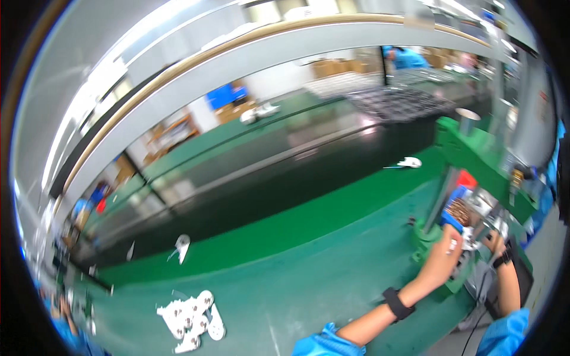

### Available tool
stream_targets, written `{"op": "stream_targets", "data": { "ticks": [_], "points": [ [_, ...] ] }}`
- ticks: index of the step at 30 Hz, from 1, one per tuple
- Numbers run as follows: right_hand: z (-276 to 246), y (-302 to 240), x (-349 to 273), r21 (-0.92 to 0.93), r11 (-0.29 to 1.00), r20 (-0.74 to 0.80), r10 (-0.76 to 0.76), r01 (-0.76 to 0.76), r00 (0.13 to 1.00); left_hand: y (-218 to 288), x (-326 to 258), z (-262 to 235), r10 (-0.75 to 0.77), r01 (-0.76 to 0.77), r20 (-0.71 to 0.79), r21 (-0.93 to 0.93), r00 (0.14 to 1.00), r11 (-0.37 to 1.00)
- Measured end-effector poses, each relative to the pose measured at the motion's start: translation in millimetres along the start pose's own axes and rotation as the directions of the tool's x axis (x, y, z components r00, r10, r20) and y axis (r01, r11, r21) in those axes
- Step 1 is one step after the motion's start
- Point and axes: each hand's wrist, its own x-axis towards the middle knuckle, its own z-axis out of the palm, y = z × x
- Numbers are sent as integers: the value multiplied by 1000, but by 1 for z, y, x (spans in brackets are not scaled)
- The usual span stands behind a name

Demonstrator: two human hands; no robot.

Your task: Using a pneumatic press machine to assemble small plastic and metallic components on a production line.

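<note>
At the right, a green bench press (469, 145) with a grey cylinder stands on the bench. My left hand (444, 255), a black band on its wrist, is closed at the front of the press. Small white bits show at its fingers, too blurred to name. Just beyond it sits a blue bin (452, 215) of small copper-coloured parts (458, 212). My right hand (494, 243), also banded, reaches to the metal fixture (472, 237) under the press head. Its fingers are partly hidden and blurred.
A cluster of white plastic parts with metal pieces (189, 320) lies at the lower left of the green bench (273, 296). Single white parts (183, 246) lie by the dark conveyor belt (237, 204). A red bin (466, 179) adjoins the blue one. Other people work at the far sides.
</note>
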Motion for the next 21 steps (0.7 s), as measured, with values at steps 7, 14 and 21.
{"op": "stream_targets", "data": {
  "ticks": [7,14,21],
  "points": [
    [16,27,9,57,981,36,183,-185,982,-16,4,0,146,-153,-65,-130,987,980],
    [-12,26,16,23,850,145,519,-527,842,63,4,-96,302,-305,-120,-3,946,952],
    [-28,-1,12,11,833,126,547,-553,828,5,-16,-242,69,230,-662,353,746,907]
  ]
}}
